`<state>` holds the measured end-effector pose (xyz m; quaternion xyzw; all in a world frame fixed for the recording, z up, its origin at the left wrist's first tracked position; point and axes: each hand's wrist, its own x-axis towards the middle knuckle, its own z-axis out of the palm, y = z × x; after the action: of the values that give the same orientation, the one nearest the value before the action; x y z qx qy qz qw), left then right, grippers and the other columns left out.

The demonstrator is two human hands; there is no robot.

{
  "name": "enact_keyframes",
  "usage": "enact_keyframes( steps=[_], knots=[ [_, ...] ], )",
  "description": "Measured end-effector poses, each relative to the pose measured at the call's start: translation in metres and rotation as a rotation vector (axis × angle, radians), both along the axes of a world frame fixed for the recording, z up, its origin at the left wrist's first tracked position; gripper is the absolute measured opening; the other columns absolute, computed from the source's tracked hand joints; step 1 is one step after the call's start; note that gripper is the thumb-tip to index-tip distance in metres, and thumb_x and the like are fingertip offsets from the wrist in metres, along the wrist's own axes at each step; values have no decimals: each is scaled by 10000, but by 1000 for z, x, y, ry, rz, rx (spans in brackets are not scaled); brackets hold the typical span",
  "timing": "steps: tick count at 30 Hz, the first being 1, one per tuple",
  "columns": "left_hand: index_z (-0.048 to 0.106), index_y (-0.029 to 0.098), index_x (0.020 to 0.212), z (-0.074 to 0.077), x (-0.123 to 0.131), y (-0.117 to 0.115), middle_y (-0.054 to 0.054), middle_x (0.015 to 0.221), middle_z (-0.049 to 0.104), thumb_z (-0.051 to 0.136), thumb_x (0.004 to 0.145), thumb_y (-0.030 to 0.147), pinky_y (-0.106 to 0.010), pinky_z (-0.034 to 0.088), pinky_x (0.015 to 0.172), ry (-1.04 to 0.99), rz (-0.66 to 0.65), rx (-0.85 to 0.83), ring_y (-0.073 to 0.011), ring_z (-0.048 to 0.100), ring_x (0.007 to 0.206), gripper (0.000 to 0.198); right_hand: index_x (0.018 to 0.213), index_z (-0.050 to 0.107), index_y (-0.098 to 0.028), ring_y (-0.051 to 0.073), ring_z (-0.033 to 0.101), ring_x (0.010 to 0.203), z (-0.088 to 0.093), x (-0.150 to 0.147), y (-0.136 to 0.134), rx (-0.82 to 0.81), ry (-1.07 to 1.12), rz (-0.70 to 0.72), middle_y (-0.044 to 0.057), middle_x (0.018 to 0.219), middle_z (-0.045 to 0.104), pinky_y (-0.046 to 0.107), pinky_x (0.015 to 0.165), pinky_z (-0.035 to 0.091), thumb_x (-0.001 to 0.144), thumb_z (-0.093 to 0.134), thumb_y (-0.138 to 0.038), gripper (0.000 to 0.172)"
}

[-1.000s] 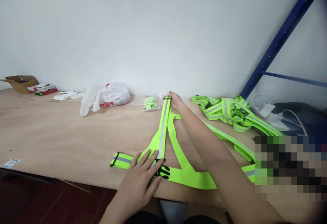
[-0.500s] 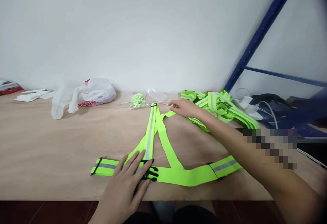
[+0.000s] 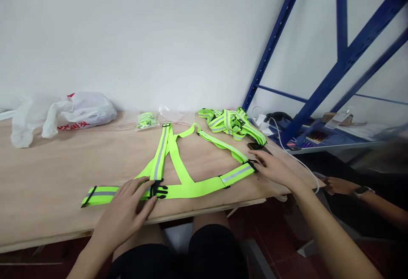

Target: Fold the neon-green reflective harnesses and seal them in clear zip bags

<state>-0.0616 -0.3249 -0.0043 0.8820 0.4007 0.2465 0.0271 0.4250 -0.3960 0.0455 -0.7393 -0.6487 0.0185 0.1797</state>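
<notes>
A neon-green reflective strap vest (image 3: 178,173) lies spread flat on the wooden table (image 3: 47,173). My left hand (image 3: 127,209) rests flat on its waist band, fingers stretched out, next to the black buckle (image 3: 158,190). My right hand (image 3: 274,168) lies at the right end of the waist band, fingertips touching the black slider there; its fingers are loosely extended and hold nothing.
A pile of more green vests (image 3: 231,122) sits at the back right, a small bagged vest (image 3: 145,120) and a white plastic bag (image 3: 73,111) at the back. A phone (image 3: 256,146), white charger and cable lie near blue shelving (image 3: 318,96). Another person's hand (image 3: 338,184) is at the right.
My right hand left the top of the shoulder straps and came down to the right end of the waist band. The view swung right. My left hand stayed on the band.
</notes>
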Motion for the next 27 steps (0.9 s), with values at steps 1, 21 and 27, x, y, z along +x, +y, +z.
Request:
enact_keyframes(
  steps=[1, 21, 27],
  knots=[
    [636, 256, 1252, 1, 1, 0, -92, 1275, 648, 481, 960, 503, -449, 507, 975, -1, -1, 1, -311, 603, 1175, 412, 1303, 614, -217, 260, 607, 1222, -3, 2, -1, -41, -24, -3, 97, 1376, 618, 364, 1026, 481, 879, 519, -291, 441],
    [639, 223, 1248, 8, 3, -2, -103, 1261, 671, 424, 982, 505, -452, 467, 1006, 49, -34, 18, -301, 609, 1164, 443, 1005, 655, -161, 283, 694, 910, -7, -38, -7, -74, -27, -365, 143, 1004, 736, 295, 688, 468, 812, 689, -489, 381],
    [681, 224, 1235, 2, 2, 3, -108, 1245, 685, 448, 966, 536, -471, 475, 1009, 19, -25, 36, -314, 615, 1168, 473, 1208, 616, -201, 273, 637, 1012, 3, -47, 1, 200, -70, -359, 113, 1131, 687, 327, 772, 465, 925, 528, -292, 310]
  ],
)
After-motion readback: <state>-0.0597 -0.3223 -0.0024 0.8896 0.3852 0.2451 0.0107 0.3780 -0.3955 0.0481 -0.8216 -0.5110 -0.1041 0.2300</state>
